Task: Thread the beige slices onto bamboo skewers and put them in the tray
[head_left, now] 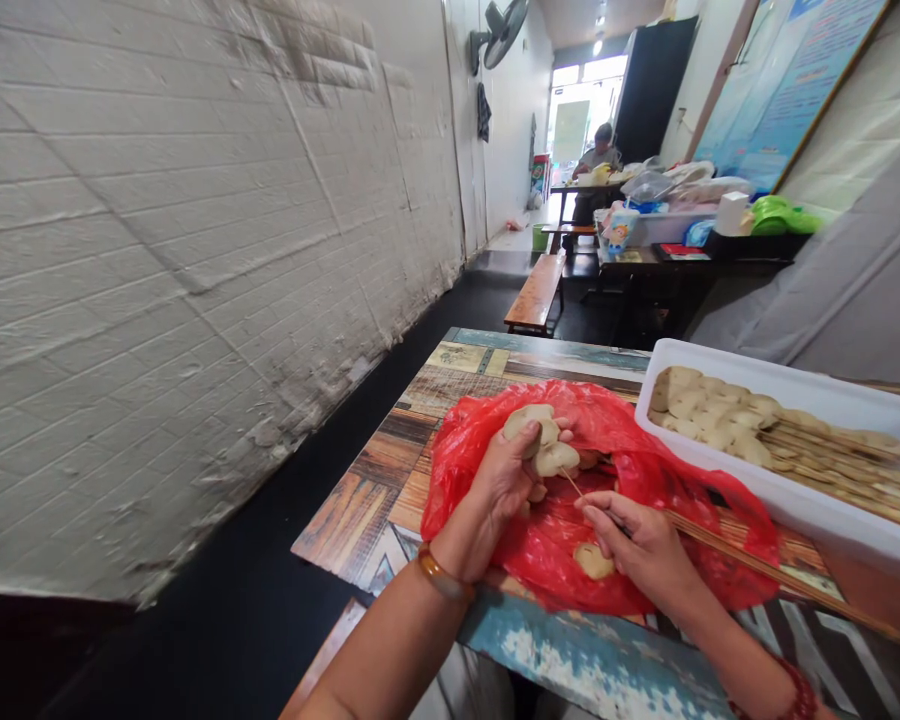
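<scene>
My left hand (506,470) is closed around several pale, flat, round food slices (556,458), held above an open red plastic bag (457,450). A thin wooden skewer (571,482) is pinched in my right hand (630,535), its tip at the lowest slice; I cannot tell how far it goes in. One loose slice (594,561) lies on the bag beneath my right hand. Long bamboo skewers (795,580) stretch from behind my right hand toward the lower right. Whether that hand also grips them is hidden.
A white plastic tub (757,380) of skewered slices stands at the right of the patchwork-patterned table (360,500). Beyond are a wooden bench (536,292) and a cluttered dark table (645,258). A person (598,155) sits farther back. A white brick-patterned wall (195,300) runs along the left.
</scene>
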Demonstrator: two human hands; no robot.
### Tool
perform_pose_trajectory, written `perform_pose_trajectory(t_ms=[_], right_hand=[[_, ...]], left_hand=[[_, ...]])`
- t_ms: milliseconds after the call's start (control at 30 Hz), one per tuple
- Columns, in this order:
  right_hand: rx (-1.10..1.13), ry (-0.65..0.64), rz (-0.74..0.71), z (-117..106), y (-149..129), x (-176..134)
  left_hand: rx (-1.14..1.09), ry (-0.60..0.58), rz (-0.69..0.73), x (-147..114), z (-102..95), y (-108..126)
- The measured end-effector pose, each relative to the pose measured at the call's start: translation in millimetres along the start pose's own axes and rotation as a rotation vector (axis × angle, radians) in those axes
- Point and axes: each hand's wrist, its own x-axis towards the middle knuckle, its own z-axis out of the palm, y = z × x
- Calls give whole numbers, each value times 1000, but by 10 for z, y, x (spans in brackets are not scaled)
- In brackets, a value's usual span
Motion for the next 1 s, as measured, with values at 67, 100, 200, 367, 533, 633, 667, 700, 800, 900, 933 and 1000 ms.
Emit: perform_pose_trajectory(t_ms=[67,100,200,367,533,633,667,700,800,900,933,1000], right_hand=[[-17,-6,0,-10,3,-7],[-26,-6,-5,-15,4,-11],[-41,-3,-26,-26,7,-21],[-103,15,-58,-35,5,-25],[-154,49,-82,-23,-14,-28],[-171,51,-82,-10,-18,-29],[-174,51,-82,-7,-17,-29],[-177,49,-82,-5,-16,-30],[-178,42,-86,-5,-12,-35],[-172,35,-78,-8,-7,-42],[-171,34,-79,-10,-6,-45],[-166,32,-85,-13,-2,-47]], left_hand=[[-31,3,9,25,-46,7],[-59,22,15,35,-63,12],[-101,88,27,45,-82,29],[-45,67,68,23,-36,31],[17,78,118,16,-2,-19],[21,68,124,31,-20,-47],[17,59,121,37,-29,-54],[8,51,119,43,-37,-60],[-23,47,106,56,-52,-74],[-18,69,86,56,-48,-87],[-15,69,80,54,-45,-91],[-21,58,72,46,-36,-95]])
